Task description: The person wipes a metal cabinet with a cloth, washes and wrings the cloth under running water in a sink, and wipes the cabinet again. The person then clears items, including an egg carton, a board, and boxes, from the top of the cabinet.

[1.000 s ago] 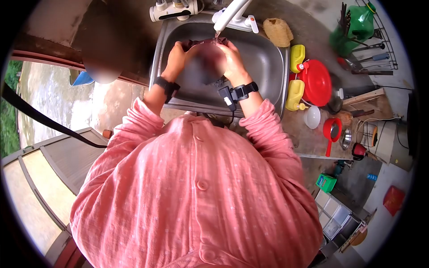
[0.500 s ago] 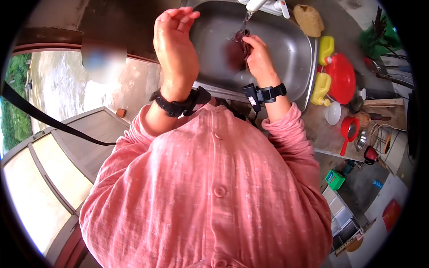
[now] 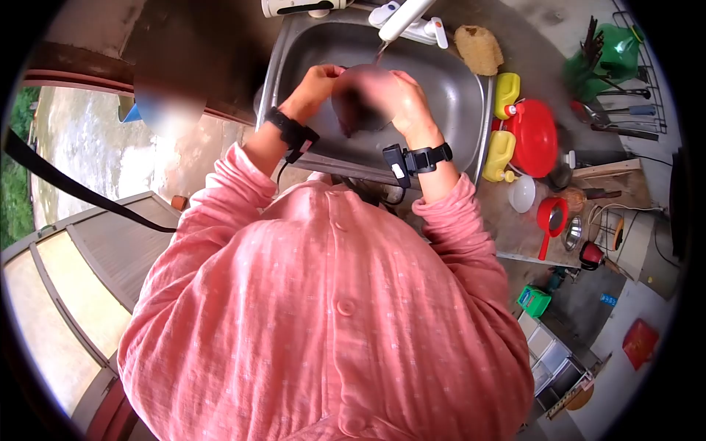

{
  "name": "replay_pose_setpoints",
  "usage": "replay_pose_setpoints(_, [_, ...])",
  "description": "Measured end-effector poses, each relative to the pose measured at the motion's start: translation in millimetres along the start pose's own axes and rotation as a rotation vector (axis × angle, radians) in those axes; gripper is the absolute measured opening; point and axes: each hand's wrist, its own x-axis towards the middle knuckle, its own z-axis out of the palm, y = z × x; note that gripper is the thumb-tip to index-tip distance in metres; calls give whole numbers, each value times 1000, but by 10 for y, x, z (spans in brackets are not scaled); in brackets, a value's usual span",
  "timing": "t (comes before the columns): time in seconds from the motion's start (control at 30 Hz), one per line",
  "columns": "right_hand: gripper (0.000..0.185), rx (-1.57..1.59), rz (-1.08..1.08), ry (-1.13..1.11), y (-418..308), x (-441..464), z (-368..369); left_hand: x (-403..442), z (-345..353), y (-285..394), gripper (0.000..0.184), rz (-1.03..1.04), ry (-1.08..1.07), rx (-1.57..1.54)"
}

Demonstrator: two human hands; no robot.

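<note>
Water runs from the white faucet [image 3: 403,20] into the metal sink [image 3: 454,103]. Under the stream, a dark red, limp thing [image 3: 354,117] hangs between my hands; a blur covers much of it, and I cannot tell what it is. My left hand [image 3: 319,87] is closed on its left edge. On the other side my right hand [image 3: 406,101] grips it, with the fingertips partly lost in the blur. Both wrists wear black straps with small devices.
Right of the sink are a tan sponge [image 3: 478,50], yellow bottles [image 3: 500,156], a red lid [image 3: 535,138], a white bowl [image 3: 522,193] and a red ladle [image 3: 551,217]. A utensil rack [image 3: 651,88] stands at the far right.
Half a second ago my left hand was raised, open and apart from the dark red thing; now it has come down and closed on it. The view has shifted too.
</note>
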Motion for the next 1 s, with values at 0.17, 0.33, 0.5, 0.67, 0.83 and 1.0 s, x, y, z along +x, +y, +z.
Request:
replay_pose_setpoints(0.17, [20, 12, -139, 294, -219, 175, -517, 104, -269, 64, 11, -146, 32, -397])
replay_pose_setpoints(0.33, [33, -568, -129, 493, -196, 244, -679, 109, -168, 200, 19, -240, 160, -420])
replay_pose_setpoints(0.5, [72, -1257, -378, 94, 530, 487, -524, 67, 42, 365, 30, -295, -8, -554])
replay_pose_setpoints(0.67, [37, -486, 13, 316, 591, 527, -279, -69, -10, 450, 30, -261, 174, -650])
replay_pose_setpoints(0.83, [19, -468, -345, 253, 552, 211, 123, -125, 116, -106, 42, -448, 88, -660])
replay_pose_setpoints(1.0, [24, -513, -386, 334, 873, 195, 107, 382, 211, -566, 43, -545, 30, -942])
